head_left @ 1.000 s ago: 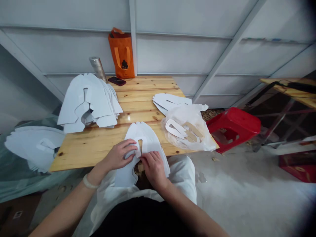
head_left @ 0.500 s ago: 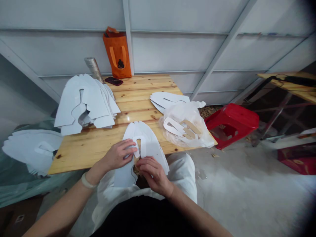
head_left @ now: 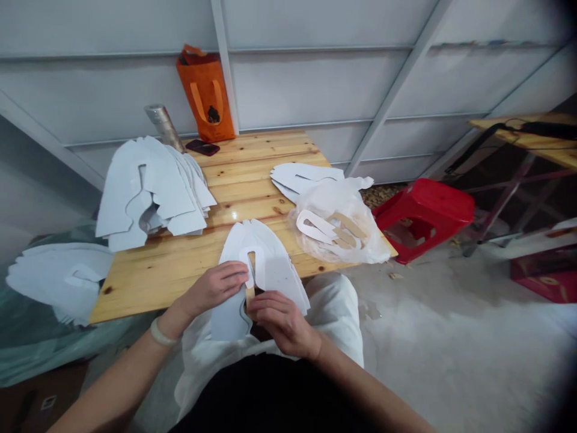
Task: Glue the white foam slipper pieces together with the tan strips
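Observation:
A stack of white arch-shaped cut pieces with a central slot, like shoe uppers (head_left: 282, 258), rests partly on the table's front edge and partly over my lap. Around the slot of the top piece lies a white U-shaped strip (head_left: 259, 273), a tan backing paper (head_left: 249, 293) showing at its lower left end. My left hand (head_left: 220, 282) lies flat with its fingertips on the left leg of the strip. Just below, my right hand (head_left: 282, 319) is closed in a pinch on the tan backing paper; its fingertips partly hide the grip.
A larger pile of white cut pieces (head_left: 148, 186) stands left on the wooden table (head_left: 157, 276); others (head_left: 63, 276) lie beyond its left edge. A plastic bag (head_left: 333, 234) with U-shaped strips sits right. Behind are an orange bag (head_left: 207, 96), a phone (head_left: 202, 147) and a roll (head_left: 164, 126). A red stool (head_left: 428, 210) stands right.
The tan backing paper shows more below the left leg of the strip. My right hand has moved slightly down and right; my left hand stays on the strip. The view has shifted slightly.

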`<state>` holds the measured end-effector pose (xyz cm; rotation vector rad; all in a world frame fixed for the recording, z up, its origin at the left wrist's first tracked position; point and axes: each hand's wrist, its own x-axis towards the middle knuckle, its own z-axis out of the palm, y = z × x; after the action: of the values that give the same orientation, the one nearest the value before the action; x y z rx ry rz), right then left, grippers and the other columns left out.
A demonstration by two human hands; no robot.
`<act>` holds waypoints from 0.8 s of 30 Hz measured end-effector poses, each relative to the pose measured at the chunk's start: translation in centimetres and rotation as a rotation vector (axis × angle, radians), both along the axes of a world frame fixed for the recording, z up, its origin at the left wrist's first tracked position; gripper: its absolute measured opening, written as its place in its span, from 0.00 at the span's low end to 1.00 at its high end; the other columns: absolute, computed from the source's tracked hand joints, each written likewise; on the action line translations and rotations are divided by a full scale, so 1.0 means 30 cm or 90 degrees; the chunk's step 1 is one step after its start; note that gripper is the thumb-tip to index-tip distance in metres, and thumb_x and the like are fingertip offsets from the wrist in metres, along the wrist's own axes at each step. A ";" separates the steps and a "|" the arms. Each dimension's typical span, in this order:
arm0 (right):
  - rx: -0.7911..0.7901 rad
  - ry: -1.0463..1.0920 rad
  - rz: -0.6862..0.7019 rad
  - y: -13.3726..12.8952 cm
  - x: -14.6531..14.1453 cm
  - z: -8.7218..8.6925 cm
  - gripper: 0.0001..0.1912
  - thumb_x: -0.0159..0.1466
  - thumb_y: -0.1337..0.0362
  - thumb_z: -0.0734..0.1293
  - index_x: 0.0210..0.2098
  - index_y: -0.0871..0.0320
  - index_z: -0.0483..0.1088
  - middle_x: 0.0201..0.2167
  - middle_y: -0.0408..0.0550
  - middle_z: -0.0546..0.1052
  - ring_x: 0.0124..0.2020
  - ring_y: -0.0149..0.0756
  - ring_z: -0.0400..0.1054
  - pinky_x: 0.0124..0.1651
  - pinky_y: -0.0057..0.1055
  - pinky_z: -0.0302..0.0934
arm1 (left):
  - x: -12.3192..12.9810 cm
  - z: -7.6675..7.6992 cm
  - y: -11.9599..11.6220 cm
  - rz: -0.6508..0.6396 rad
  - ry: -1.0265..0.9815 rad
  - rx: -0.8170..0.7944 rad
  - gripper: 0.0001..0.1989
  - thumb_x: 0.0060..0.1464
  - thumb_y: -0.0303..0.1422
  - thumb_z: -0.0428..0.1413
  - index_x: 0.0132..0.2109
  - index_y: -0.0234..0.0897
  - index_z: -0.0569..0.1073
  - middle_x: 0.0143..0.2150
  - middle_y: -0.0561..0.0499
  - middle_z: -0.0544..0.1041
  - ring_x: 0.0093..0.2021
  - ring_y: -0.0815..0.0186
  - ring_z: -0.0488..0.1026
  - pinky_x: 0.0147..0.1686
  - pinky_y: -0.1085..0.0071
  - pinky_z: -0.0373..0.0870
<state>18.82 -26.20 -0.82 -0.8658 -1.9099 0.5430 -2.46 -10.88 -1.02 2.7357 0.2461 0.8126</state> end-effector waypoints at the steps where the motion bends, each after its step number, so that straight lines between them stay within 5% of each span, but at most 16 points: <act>1: -0.003 -0.001 0.002 -0.001 0.002 0.000 0.09 0.75 0.69 0.58 0.46 0.57 0.70 0.47 0.54 0.81 0.52 0.38 0.75 0.58 0.41 0.68 | 0.000 0.000 0.001 0.001 0.002 0.001 0.08 0.68 0.26 0.55 0.50 0.36 0.78 0.52 0.43 0.82 0.56 0.60 0.78 0.56 0.63 0.79; 13: -0.070 -0.059 0.104 -0.027 0.030 0.000 0.13 0.76 0.64 0.56 0.38 0.54 0.69 0.37 0.47 0.81 0.44 0.35 0.76 0.59 0.40 0.66 | 0.003 0.004 0.007 -0.002 0.013 -0.037 0.10 0.67 0.24 0.56 0.49 0.39 0.80 0.51 0.44 0.82 0.55 0.60 0.78 0.54 0.62 0.79; 19: -0.122 -0.260 0.112 -0.056 0.029 -0.045 0.12 0.70 0.66 0.63 0.28 0.54 0.66 0.27 0.42 0.76 0.33 0.35 0.72 0.42 0.32 0.64 | 0.006 0.018 0.000 0.001 0.017 -0.061 0.12 0.65 0.23 0.54 0.48 0.40 0.80 0.51 0.44 0.81 0.55 0.59 0.78 0.54 0.61 0.79; 24: -0.161 -0.386 0.064 -0.078 0.016 -0.059 0.07 0.65 0.74 0.65 0.37 0.55 0.71 0.33 0.44 0.79 0.35 0.35 0.72 0.35 0.29 0.59 | 0.020 0.041 -0.016 0.017 0.043 -0.083 0.08 0.65 0.27 0.57 0.48 0.39 0.78 0.52 0.43 0.79 0.56 0.57 0.76 0.55 0.59 0.77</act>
<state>19.29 -28.53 -2.59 -1.2012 -2.4778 0.6413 -1.86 -11.37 0.20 2.6458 0.3386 0.6871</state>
